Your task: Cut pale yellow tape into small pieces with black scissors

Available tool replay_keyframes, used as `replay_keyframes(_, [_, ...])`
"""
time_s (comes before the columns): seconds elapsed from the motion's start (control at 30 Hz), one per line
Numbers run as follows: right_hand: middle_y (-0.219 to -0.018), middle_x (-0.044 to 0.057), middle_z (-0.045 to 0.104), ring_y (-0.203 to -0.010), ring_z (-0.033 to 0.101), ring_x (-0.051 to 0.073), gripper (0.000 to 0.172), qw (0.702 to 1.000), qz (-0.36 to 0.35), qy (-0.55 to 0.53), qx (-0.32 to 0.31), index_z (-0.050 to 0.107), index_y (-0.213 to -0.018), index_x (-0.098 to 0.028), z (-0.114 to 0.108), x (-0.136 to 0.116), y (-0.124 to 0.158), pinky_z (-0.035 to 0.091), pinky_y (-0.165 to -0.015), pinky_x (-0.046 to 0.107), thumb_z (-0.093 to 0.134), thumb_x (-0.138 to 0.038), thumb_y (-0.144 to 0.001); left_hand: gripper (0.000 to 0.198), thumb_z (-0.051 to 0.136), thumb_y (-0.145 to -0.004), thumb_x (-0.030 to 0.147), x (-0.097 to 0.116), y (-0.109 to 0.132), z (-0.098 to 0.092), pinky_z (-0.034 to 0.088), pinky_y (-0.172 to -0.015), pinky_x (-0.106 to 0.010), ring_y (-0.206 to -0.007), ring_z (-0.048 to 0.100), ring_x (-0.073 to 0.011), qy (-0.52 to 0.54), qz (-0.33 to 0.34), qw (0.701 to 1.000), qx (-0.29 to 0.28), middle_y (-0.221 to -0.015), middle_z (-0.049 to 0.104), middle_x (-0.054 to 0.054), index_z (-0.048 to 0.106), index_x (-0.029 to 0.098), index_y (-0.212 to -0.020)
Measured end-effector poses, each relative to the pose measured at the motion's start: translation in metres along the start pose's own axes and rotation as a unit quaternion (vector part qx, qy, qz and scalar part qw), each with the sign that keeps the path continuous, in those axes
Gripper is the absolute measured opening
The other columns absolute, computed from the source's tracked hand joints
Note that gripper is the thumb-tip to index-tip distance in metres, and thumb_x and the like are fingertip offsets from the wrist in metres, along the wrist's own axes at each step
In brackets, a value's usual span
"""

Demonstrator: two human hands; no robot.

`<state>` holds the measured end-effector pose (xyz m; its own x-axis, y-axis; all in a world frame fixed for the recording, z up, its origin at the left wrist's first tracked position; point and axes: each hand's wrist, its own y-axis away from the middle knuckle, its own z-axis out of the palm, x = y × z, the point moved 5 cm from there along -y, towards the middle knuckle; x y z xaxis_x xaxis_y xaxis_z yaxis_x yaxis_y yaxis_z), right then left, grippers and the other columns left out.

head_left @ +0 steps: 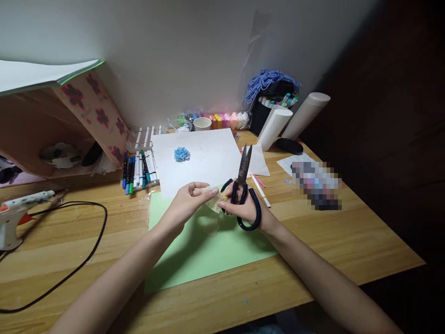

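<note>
Partly hidden, a crinkled pale-yellow piece (212, 205) was pinched by the left hand (186, 204); scissors (243, 177) were gripped by the right hand (247, 209).

The table (347, 232) bears a green sheet (222, 260), a glue gun (11, 223) at its nine o'clock, a white sheet (212, 160) at twelve.

I see a glue gun (9, 228) to my left, pens (141, 168) beside a pink box (101, 118), and a cup (202, 124).
</note>
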<state>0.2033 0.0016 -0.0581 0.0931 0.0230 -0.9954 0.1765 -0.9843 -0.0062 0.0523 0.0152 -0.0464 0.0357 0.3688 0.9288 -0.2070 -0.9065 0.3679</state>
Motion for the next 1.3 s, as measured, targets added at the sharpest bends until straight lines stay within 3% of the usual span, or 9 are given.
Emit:
replay_keyframes(0.1, [-0.057, -0.006, 0.052, -0.050, 0.049, 0.009, 0.029, 1.000, 0.002, 0.023, -0.017, 0.048, -0.073, -0.019, 0.000, -0.006, 0.002, 0.041, -0.048, 0.023, 0.074, -0.030, -0.065, 0.049, 0.079, -0.060, 0.036, 0.002, 0.001, 0.001, 0.040, -0.065, -0.026, -0.065, 0.059, -0.0133, 0.001, 0.004, 1.000, -0.025, -0.071, 0.065, -0.001, 0.058, 0.014, -0.098])
replay_keyframes(0.33, [-0.058, -0.005, 0.051, -0.050, 0.052, 0.011, 0.030, 0.999, -0.002, 0.013, 0.038, 0.050, -0.075, -0.018, -0.013, -0.001, -0.003, 0.041, -0.050, 0.025, 0.072, -0.038, -0.068, 0.042, 0.075, -0.064, 0.036, 0.012, 0.003, -0.005, 0.041, -0.074, -0.027, -0.070, 0.061, -0.0135, -0.057, 0.069, 0.996, -0.017, -0.069, 0.065, 0.001, 0.060, 0.016, -0.098])
replay_keyframes(0.43, [-0.060, -0.005, 0.052, -0.050, 0.053, 0.011, 0.033, 0.999, 0.003, 0.016, 0.044, 0.050, -0.075, -0.018, -0.015, 0.000, -0.004, 0.042, -0.049, 0.024, 0.076, -0.037, -0.064, 0.043, 0.076, -0.065, 0.033, 0.012, 0.004, -0.004, 0.043, -0.074, -0.027, -0.072, 0.062, -0.0143, -0.036, 0.061, 0.997, -0.029, -0.071, 0.066, 0.000, 0.059, 0.016, -0.100])
replay_keyframes(0.57, [-0.062, -0.003, 0.056, -0.047, 0.051, 0.009, 0.037, 0.996, 0.013, -0.075, 0.049, 0.050, -0.072, -0.018, -0.012, -0.006, -0.004, 0.047, -0.052, 0.025, 0.069, -0.049, -0.068, 0.040, 0.077, -0.064, 0.029, 0.016, 0.003, -0.006, 0.044, -0.069, -0.024, -0.068, 0.062, -0.0121, -0.011, 0.080, 0.997, -0.011, -0.067, 0.065, 0.001, 0.058, 0.016, -0.097])
replay_keyframes(0.7, [-0.066, 0.004, 0.063, -0.048, 0.055, 0.011, 0.057, 0.966, 0.110, -0.225, -0.058, 0.051, -0.073, -0.016, 0.011, -0.003, 0.003, 0.051, -0.056, 0.030, 0.047, -0.073, -0.071, 0.037, 0.076, -0.064, 0.029, 0.027, 0.002, -0.022, 0.045, -0.069, -0.022, -0.068, 0.061, -0.0111, 0.007, 0.160, 0.984, 0.078, -0.066, 0.064, 0.002, 0.058, 0.016, -0.094])
replay_keyframes(0.8, [-0.063, 0.005, 0.062, -0.054, 0.060, 0.015, 0.071, 0.944, 0.168, -0.219, -0.180, 0.051, -0.081, -0.015, 0.034, 0.005, 0.018, 0.049, -0.055, 0.028, 0.033, -0.082, -0.069, 0.037, 0.076, -0.064, 0.028, 0.034, 0.004, -0.034, 0.046, -0.069, -0.022, -0.069, 0.062, -0.0112, 0.031, 0.203, 0.969, 0.139, -0.066, 0.064, 0.002, 0.057, 0.016, -0.093])
replay_keyframes(0.9, [-0.063, 0.004, 0.059, -0.055, 0.059, 0.016, 0.082, 0.936, 0.152, -0.191, -0.255, 0.052, -0.087, -0.015, 0.050, 0.010, 0.032, 0.048, -0.056, 0.029, 0.017, -0.086, -0.067, 0.036, 0.076, -0.065, 0.027, 0.036, 0.005, -0.037, 0.047, -0.071, -0.023, -0.070, 0.064, -0.0115, 0.047, 0.224, 0.959, 0.165, -0.069, 0.065, 0.002, 0.055, 0.015, -0.092])
replay_keyframes(1.07, [-0.061, 0.001, 0.055, -0.055, 0.057, 0.015, 0.085, 0.952, 0.099, -0.151, -0.248, 0.052, -0.089, -0.015, 0.057, 0.011, 0.036, 0.046, -0.058, 0.030, 0.013, -0.087, -0.065, 0.043, 0.074, -0.067, 0.026, 0.028, 0.006, -0.025, 0.050, -0.072, -0.024, -0.072, 0.065, -0.0124, 0.045, 0.202, 0.967, 0.146, -0.070, 0.065, 0.001, 0.055, 0.014, -0.104])
replay_keyframes(1.3, [-0.052, -0.003, 0.050, -0.046, 0.050, 0.013, 0.084, 0.963, 0.079, -0.142, -0.217, 0.049, -0.085, -0.017, 0.055, 0.021, 0.032, 0.042, -0.051, 0.027, 0.014, -0.089, -0.060, 0.047, 0.074, -0.067, 0.027, 0.023, 0.010, -0.015, 0.051, -0.074, -0.026, -0.073, 0.066, -0.0132, 0.050, 0.183, 0.974, 0.120, -0.070, 0.066, 0.000, 0.056, 0.013, -0.108])
